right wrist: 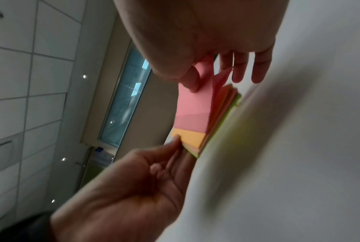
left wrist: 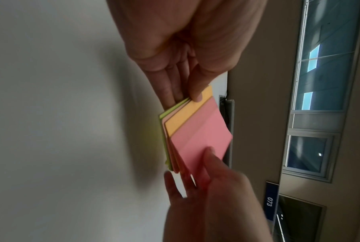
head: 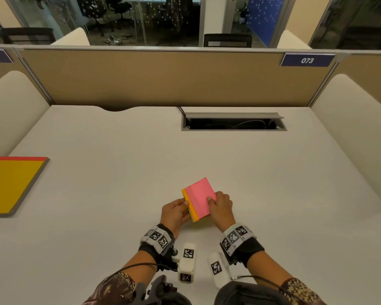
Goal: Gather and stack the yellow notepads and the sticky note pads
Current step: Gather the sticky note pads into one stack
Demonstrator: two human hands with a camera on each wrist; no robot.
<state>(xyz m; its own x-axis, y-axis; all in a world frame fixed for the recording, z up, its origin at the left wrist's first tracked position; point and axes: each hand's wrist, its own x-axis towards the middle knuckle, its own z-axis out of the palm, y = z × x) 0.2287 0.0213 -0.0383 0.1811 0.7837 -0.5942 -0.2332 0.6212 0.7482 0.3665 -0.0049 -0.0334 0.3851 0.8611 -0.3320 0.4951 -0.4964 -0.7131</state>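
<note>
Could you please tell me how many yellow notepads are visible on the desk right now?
1. The yellow notepad lies flat at the desk's far left edge, partly cut off by the frame; more could be stacked underneath.

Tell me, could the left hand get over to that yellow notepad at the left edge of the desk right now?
Probably yes, but not freely. The desk between the left hand and the yellow notepad lies bare, so nothing blocks the way. That hand is busy pinching the sticky note pads, though, along with the right hand.

Pink, orange and green over a pale grey tabletop [head: 119, 183]

The sticky note pads [head: 200, 200] show a pink top, orange beneath, green lowest; the notepad [head: 11, 183] at the tabletop's left edge is yellow, red-banded, grey-backed.
</note>
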